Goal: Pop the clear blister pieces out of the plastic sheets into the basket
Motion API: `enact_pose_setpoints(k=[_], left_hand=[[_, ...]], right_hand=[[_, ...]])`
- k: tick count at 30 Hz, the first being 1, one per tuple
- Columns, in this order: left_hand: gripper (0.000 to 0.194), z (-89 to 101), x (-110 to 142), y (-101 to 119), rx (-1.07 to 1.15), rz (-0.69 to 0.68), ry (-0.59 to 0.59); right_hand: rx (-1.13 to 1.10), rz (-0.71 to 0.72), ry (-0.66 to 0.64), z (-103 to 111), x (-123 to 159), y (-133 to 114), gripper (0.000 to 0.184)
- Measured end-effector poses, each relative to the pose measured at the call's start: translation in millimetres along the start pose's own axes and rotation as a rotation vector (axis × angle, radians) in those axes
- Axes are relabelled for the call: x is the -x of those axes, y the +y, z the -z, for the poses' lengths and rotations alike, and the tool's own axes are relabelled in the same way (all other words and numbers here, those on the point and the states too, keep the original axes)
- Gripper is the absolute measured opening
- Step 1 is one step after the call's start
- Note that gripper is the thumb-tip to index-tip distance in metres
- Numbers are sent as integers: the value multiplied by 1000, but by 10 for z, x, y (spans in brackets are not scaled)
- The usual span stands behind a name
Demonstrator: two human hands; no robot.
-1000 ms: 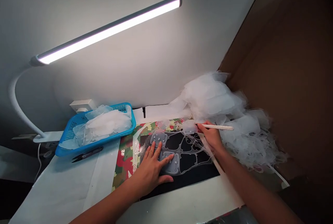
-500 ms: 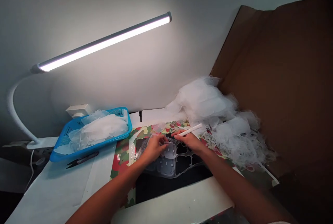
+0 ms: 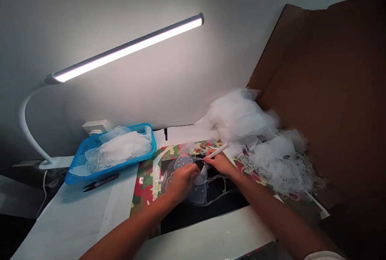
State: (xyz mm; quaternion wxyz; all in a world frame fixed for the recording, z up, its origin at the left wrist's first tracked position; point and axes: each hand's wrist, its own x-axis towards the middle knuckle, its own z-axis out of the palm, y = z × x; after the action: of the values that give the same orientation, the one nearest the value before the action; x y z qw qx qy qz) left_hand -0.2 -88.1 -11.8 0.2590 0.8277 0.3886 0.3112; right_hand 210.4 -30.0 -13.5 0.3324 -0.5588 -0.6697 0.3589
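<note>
My right hand (image 3: 220, 163) is closed around a white pen-like tool (image 3: 217, 151), its tip pointing down and left at the edge of the work. My left hand (image 3: 182, 181) is closed with the fingertips pinched at a thin translucent moulded sheet (image 3: 198, 196), and a corner of it appears raised by the fingers. This sheet has small holes and rounded panels; to its right runs a thin, stringy translucent frame (image 3: 215, 201) with open gaps. Both lie on a black mat (image 3: 177, 219). The left fingertips are slightly blurred.
A blue basket (image 3: 111, 168) of translucent pieces stands at left, with dark thread snips (image 3: 99, 182) before it. Right of the mat lies a heap of translucent scraps (image 3: 280, 163) against a cardboard panel (image 3: 325, 91). A lit lamp (image 3: 129, 48) hangs above. Camouflage-patterned sheeting (image 3: 144, 183) surrounds the mat.
My left hand has turned and closed more over the sheet, and the corner under its fingers has come up. The right hand keeps the tool nearby. The whole view has shifted slightly.
</note>
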Motion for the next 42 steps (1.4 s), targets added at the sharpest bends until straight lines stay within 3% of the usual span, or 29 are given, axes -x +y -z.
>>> enact_pose_setpoints(k=[3, 5, 8, 11, 14, 19, 32, 35, 37, 39, 42], left_hand=[[30, 86, 204, 92, -4, -168, -85], [30, 178, 296, 89, -24, -81, -57], [30, 304, 334, -36, -251, 127, -12], [34, 345, 347, -197, -521, 137, -90], [43, 311, 412, -284, -642, 86, -127], [42, 262, 516, -313, -665, 62, -100], [45, 271, 497, -246, -693, 72, -176], [46, 242, 511, -270, -713, 71, -184], [47, 221, 522, -280, -739, 74, -181], [47, 210, 529, -274, -760, 80, -179], [48, 223, 526, -230, -783, 110, -195]], right_hand=[[96, 49, 46, 60, -61, 5, 20], [123, 131, 57, 56, -88, -45, 20], [148, 283, 127, -88, -83, -190, 20], [77, 324, 19, -341, -27, -315, 18], [30, 333, -107, -532, 37, -339, 16], [19, 392, -161, -590, 77, -288, 17], [214, 494, -181, -697, 142, -270, 17], [325, 570, -135, -762, 147, -267, 13], [301, 517, -81, -708, 96, -252, 15], [219, 371, 45, -521, 6, -206, 15], [115, 181, 328, -69, -135, -95, 14]])
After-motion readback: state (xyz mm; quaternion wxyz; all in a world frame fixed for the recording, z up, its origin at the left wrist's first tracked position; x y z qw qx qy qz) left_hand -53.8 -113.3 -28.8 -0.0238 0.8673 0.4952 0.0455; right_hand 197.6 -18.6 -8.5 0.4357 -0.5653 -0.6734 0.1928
